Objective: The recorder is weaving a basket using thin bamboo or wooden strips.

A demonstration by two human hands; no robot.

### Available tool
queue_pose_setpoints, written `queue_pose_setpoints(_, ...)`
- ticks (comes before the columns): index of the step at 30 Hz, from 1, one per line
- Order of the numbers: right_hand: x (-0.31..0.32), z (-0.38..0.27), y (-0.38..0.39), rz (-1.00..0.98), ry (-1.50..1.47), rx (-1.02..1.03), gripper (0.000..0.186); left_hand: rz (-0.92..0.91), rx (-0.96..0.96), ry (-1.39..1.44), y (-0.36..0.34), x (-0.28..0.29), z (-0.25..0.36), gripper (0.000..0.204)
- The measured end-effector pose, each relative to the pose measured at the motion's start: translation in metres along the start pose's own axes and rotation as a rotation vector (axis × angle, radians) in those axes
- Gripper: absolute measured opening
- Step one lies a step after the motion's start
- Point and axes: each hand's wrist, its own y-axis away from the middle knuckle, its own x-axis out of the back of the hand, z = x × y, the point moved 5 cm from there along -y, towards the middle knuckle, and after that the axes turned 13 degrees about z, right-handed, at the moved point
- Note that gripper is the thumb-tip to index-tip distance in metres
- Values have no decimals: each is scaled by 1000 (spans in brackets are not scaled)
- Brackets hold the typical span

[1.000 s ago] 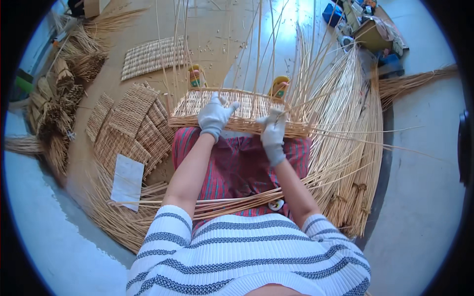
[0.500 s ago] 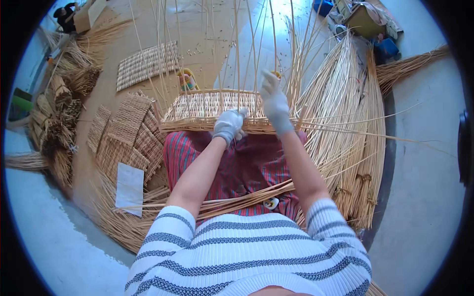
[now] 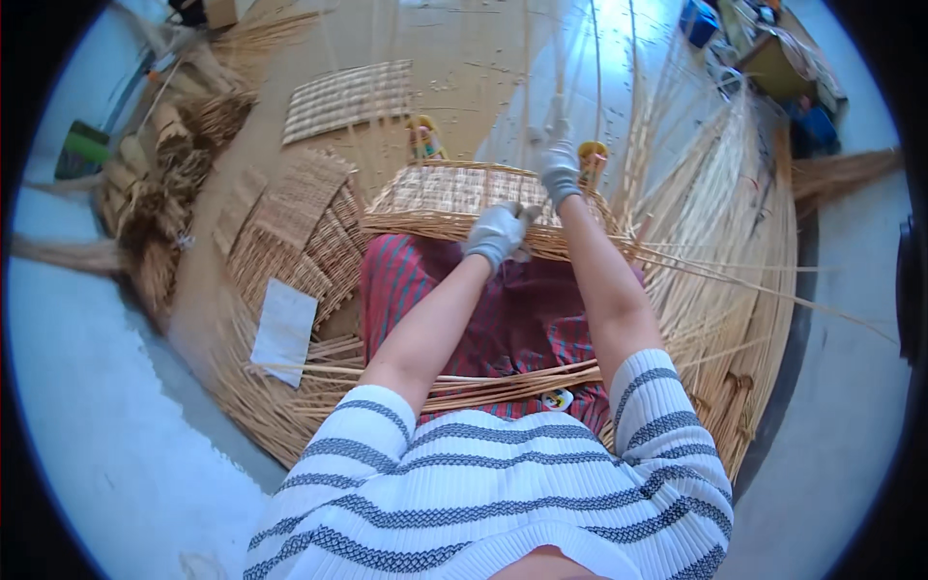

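A person in a striped top [image 3: 503, 483] sat on the floor with a red checked cloth [image 3: 503, 309] over the lap, seen from above. Loose cane strands [image 3: 464, 382] lay across the lap, close to the body. A half-woven cane panel [image 3: 454, 198] rested over the knees, its upright stakes [image 3: 599, 87] rising away from the person. The left hand [image 3: 498, 232], in a grey glove, lay on the panel's near edge with its fingers curled together on the weave. The right hand [image 3: 558, 159], also gloved, was raised farther out over the panel, its fingers closed around one upright stake.

To the left, a white sheet [image 3: 285, 329] lay on a heap of flat woven mats [image 3: 300, 227]. A thick fan of long canes [image 3: 735, 251] spread over the floor on the right. The floor [image 3: 454, 58] was smooth and pale brown, turning bluish grey at the sides. Beyond the panel, another woven mat [image 3: 348, 97] lay flat. Cane bundles [image 3: 164, 184] were piled at far left beside a green object [image 3: 87, 145]. At far right stood blue containers [image 3: 701, 19] and clutter too small to tell.
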Motion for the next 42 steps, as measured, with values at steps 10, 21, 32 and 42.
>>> queue_pose_setpoints(10,55,-24,3,196,-116,-261,34,-5,67,14,-5,-2,-4,55)
queue_pose_setpoints(21,159,23,128,391,-897,-725,29,135,193,371,1,-28,9,57)
queue_pose_setpoints(32,250,80,123,280,-653,-1093,28,52,-399,43,-3,-69,42,33)
queue_pose_setpoints(42,134,13,-13,129,-236,-162,61,-3,-17,-111,-13,-105,32,46)
